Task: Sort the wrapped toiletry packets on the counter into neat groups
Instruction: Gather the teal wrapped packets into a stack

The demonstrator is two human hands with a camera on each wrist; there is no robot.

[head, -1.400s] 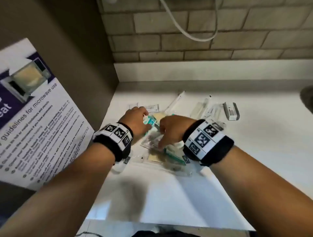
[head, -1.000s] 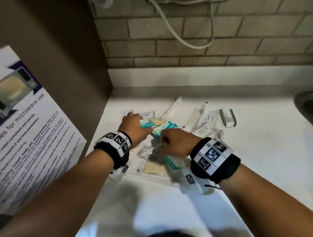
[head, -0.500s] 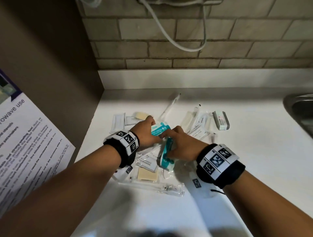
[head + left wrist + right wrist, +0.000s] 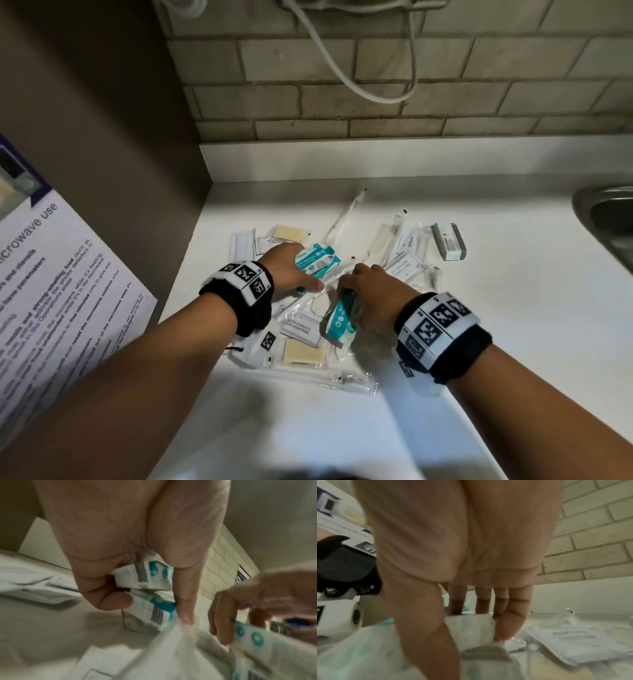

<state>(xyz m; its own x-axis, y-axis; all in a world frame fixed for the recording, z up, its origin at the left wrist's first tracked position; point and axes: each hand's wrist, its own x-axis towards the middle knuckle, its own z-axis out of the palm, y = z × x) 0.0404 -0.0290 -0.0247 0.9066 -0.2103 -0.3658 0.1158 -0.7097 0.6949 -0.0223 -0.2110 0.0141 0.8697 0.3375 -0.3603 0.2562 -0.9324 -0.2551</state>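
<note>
Mid-sort, teal group: left hand (image 4: 286, 270) w/ fingers curled round two teal packets (image 4: 150, 588); right hand (image 4: 371, 294) pinches a third teal packet (image 4: 340, 320) above the pile on the bench (image 4: 513, 308). Next, prob: stack it w/ those two, edges aligned.
</note>
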